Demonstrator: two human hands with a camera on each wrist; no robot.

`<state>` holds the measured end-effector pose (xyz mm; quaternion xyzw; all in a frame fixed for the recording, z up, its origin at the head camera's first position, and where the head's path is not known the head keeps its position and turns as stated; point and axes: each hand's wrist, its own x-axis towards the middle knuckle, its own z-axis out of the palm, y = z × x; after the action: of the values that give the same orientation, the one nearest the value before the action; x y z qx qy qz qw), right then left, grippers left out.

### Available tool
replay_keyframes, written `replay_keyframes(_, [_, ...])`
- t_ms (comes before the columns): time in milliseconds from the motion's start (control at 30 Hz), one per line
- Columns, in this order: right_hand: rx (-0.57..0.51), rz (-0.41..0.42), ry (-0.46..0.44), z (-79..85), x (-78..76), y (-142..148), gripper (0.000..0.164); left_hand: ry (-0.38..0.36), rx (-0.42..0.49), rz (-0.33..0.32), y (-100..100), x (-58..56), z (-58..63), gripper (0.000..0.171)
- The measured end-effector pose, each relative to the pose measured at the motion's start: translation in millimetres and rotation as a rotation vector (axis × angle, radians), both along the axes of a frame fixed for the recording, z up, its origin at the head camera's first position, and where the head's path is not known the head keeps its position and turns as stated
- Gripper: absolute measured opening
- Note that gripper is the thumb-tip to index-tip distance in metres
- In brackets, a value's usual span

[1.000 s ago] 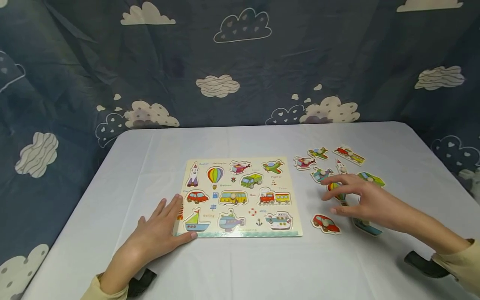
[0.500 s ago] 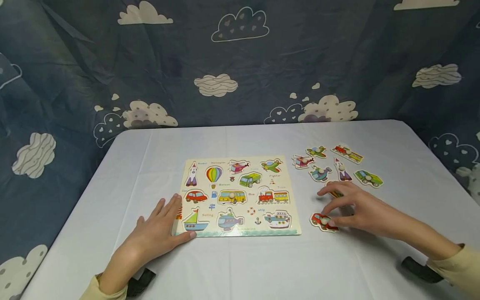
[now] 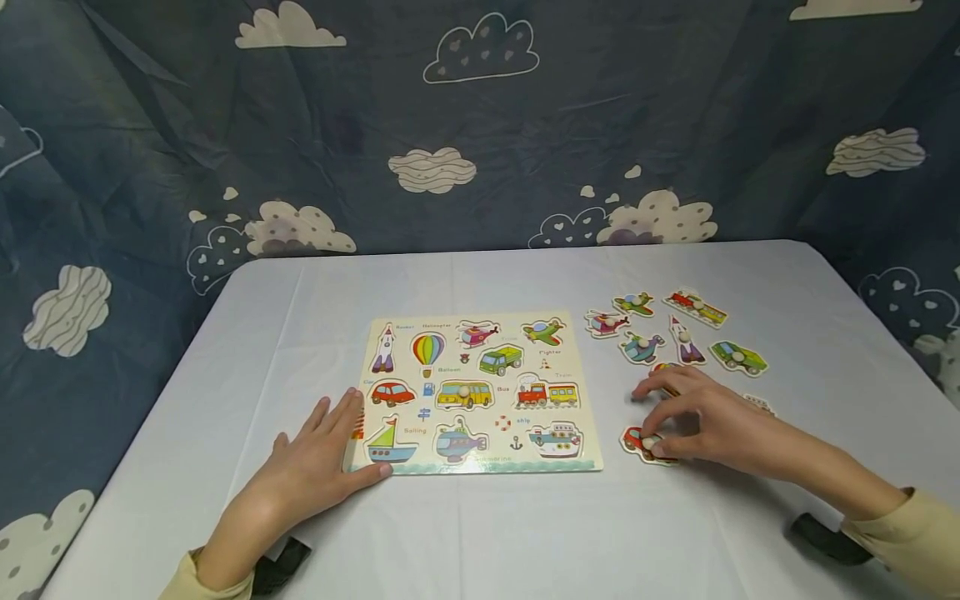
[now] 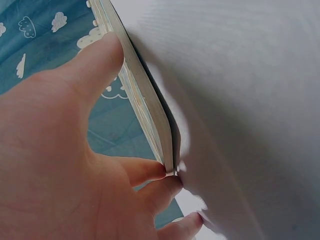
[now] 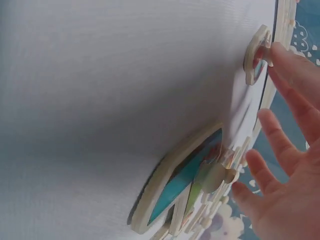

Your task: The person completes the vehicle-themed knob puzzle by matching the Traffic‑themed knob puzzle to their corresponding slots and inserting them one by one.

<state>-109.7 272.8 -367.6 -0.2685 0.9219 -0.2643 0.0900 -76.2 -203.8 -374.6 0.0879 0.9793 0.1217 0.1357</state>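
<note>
A wooden puzzle board (image 3: 487, 468) with printed vehicles lies flat on the white table. My left hand (image 3: 307, 462) rests against its left end, thumb at the front edge and fingers along the side. In the left wrist view, thumb and fingertips touch the board's thick edge (image 4: 145, 95). To the board's right, the thumb and index finger of my right hand (image 3: 720, 425) pinch the knob of a red car puzzle piece (image 3: 633, 442). The right wrist view has this car piece (image 5: 252, 62) low at the table, the other fingers spread. A balloon piece (image 3: 660, 367) is mostly hidden behind that hand.
Behind the right hand lie loose knobbed pieces: helicopter (image 3: 606, 323), airplane (image 3: 633, 303), train (image 3: 695, 308), submarine (image 3: 641, 348), rocket (image 3: 684, 340) and green truck (image 3: 738, 358). A sailboat piece (image 5: 175, 185) lies under the palm. A yellow bus piece (image 3: 465, 394) sits in the board.
My right hand has moved toward me and down to the red car piece, its thumb and index finger closing on the knob. The rocket and truck pieces are uncovered. My left hand stays put.
</note>
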Motion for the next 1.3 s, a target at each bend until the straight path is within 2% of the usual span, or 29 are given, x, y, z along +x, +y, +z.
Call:
replay_keyframes(233, [0.014, -0.006, 0.002, -2.4, -0.6, 1, 0.029, -0.004, 0.006, 0.006, 0, -0.1, 0.2, 0.107])
replay_keyframes(600, [0.018, -0.029, 0.062, -4.3, 6.2, 5, 0.032, 0.012, 0.009, -0.015, 0, 0.6, -1.9, 0.104])
replay_keyframes(833, [-0.035, -0.009, 0.143, 4.6, -1.0, 5, 0.035, 0.009, 0.007, -0.010, -1, 0.1, 1.5, 0.104])
replay_keyframes(967, [-0.073, 0.004, 0.137, 9.2, -6.1, 0, 0.032, 0.007, 0.006, -0.016, -2, 0.2, 3.4, 0.105])
replay_keyframes(1300, [-0.086, 0.013, 0.124, 14.2, -13.6, -17, 0.031, 0.023, 0.009, -0.037, -4, -1.8, 3.3, 0.105])
